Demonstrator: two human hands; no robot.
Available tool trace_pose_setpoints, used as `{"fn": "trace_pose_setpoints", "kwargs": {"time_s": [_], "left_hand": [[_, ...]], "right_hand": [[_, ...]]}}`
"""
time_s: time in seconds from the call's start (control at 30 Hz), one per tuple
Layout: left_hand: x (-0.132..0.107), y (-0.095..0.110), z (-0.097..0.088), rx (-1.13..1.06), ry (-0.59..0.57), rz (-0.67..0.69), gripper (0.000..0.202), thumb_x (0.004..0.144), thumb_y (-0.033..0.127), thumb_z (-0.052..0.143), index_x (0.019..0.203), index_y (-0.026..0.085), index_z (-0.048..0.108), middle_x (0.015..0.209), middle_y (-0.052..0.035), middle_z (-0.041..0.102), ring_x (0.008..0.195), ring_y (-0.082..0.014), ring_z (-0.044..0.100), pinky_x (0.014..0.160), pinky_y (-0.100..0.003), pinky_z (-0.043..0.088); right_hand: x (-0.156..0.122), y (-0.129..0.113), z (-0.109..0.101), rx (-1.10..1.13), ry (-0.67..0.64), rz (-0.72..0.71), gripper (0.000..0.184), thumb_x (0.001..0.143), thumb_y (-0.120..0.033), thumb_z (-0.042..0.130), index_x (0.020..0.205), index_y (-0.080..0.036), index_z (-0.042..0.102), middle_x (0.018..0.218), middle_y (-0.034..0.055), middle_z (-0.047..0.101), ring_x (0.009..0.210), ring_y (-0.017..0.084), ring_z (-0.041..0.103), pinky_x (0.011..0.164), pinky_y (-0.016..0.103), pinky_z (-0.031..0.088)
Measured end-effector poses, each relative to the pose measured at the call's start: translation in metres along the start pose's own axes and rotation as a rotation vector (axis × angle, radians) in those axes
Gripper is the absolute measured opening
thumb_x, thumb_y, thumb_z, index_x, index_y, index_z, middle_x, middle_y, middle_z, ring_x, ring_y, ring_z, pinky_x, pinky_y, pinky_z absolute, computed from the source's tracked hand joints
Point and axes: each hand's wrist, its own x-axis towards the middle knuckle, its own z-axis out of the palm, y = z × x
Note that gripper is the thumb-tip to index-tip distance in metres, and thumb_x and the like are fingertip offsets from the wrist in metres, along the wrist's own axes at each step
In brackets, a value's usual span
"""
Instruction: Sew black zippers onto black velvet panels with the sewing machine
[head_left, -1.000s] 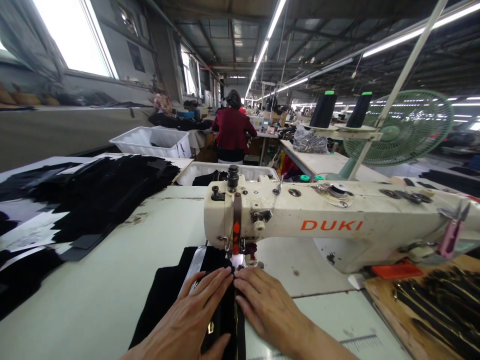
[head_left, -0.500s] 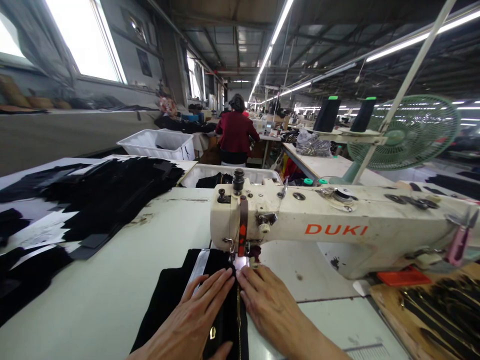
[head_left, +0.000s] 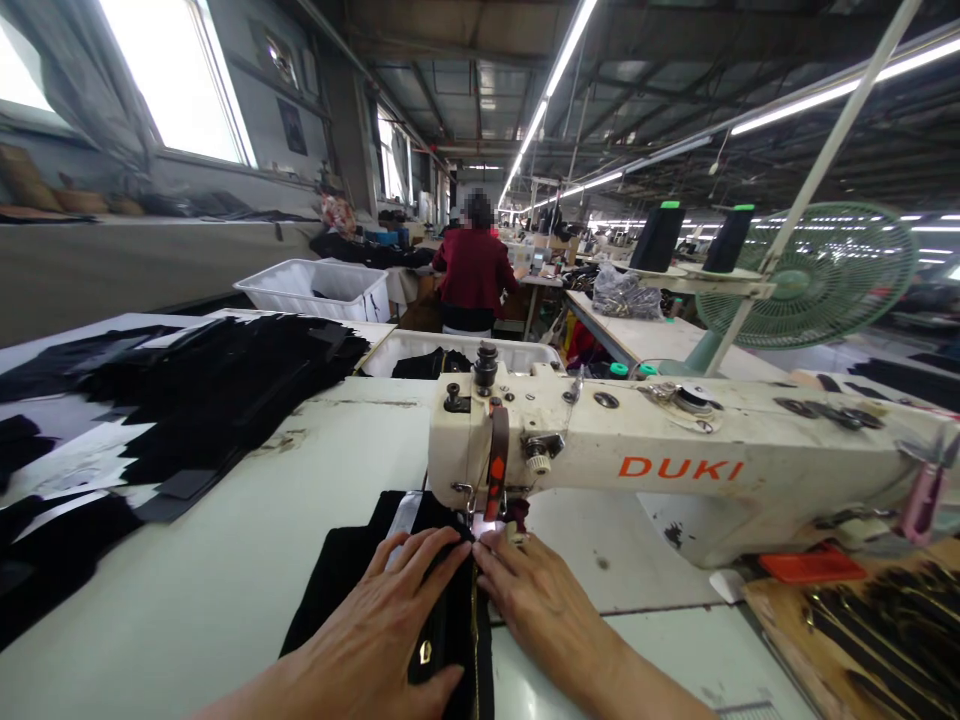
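Observation:
A white sewing machine (head_left: 675,465) marked DUKI stands on the pale table (head_left: 225,560). Under its needle lies a piece of black fabric (head_left: 337,580) with a gold zipper (head_left: 474,620) running down it. My left hand (head_left: 382,620) lies flat on the fabric left of the zipper, fingers stretched toward the needle, thumb near a gold zipper pull (head_left: 425,652). My right hand (head_left: 536,600) lies flat on the right side, fingertips just before the presser foot (head_left: 487,522). Both hands press the fabric down.
A heap of black fabric pieces (head_left: 202,390) covers the table's left side. White bins (head_left: 315,287) stand behind. A wooden tray of black zippers (head_left: 885,620) and an orange box (head_left: 814,563) sit right. A green fan (head_left: 825,272), thread cones (head_left: 658,237), and a person in red (head_left: 476,275) are farther back.
Both hands have slid a little forward with the fabric toward the needle. The view has shifted slightly, so the machine sits lower and further right in the picture.

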Motion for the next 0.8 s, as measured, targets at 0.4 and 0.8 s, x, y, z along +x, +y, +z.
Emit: {"fn": "trace_pose_setpoints", "kwargs": {"time_s": [0.4, 0.8], "left_hand": [[-0.003, 0.011, -0.016, -0.012, -0.069, 0.004, 0.086, 0.075, 0.036, 0.072, 0.151, 0.015, 0.038, 0.156, -0.0131, 0.036, 0.143, -0.0359, 0.032, 0.117, -0.058, 0.021], [0.002, -0.009, 0.002, 0.028, 0.017, 0.044, 0.084, 0.077, 0.035, 0.068, 0.153, 0.021, 0.036, 0.154, -0.0108, 0.039, 0.143, -0.0355, 0.031, 0.118, -0.059, 0.018]], "right_hand": [[-0.002, -0.007, -0.005, 0.02, -0.007, -0.015, 0.04, 0.093, -0.011, 0.063, 0.131, -0.011, 0.055, 0.128, 0.0113, 0.063, 0.114, 0.03, 0.059, 0.1, 0.043, 0.053], [0.003, -0.003, 0.004, -0.009, 0.021, 0.015, 0.046, 0.09, -0.007, 0.064, 0.133, -0.012, 0.053, 0.128, 0.0131, 0.062, 0.108, 0.029, 0.061, 0.095, 0.042, 0.054]]}}
